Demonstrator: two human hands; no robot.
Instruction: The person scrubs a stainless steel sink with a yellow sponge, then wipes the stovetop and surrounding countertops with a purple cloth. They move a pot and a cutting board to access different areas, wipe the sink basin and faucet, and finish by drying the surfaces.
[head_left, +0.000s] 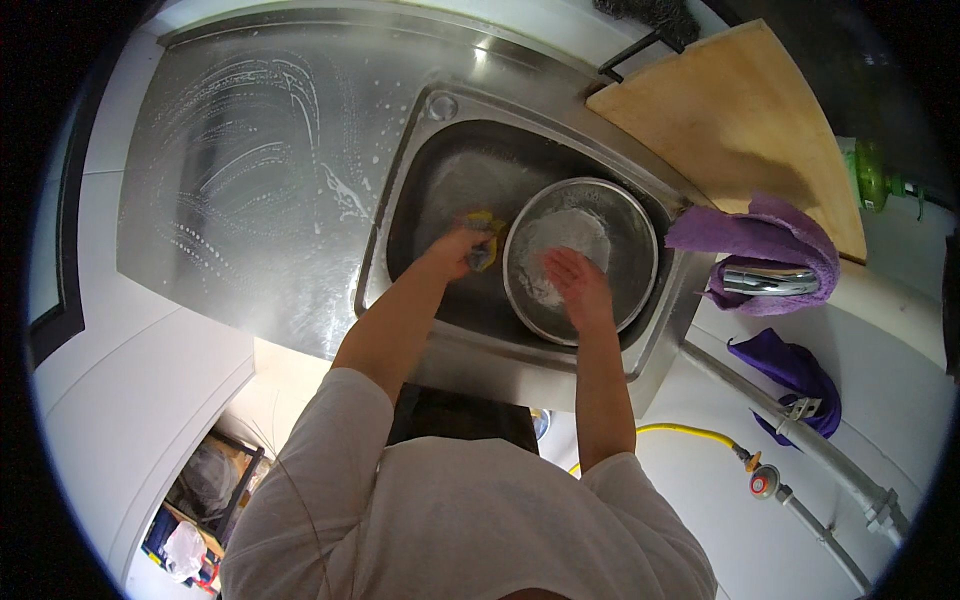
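The left hand [458, 253] pinches a small yellow-and-grey scrubbing pad [484, 257] inside the rectangular stainless-steel sink [425, 195], just left of a round, shiny metal basin [633, 225] that stands in the sink's right part. The right hand [580, 288] reaches over the basin's near rim, its fingers straight and unclenched above whitish, sudsy water [582, 226]; whether they touch it, I cannot tell.

Left hand [457, 253] holds scrubber [485, 254], right hand [581, 285] over basin [629, 242].

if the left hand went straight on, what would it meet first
Probably the left wall of the round metal basin, just past the yellow-grey sponge or cloth the left hand holds; depth is unclear.
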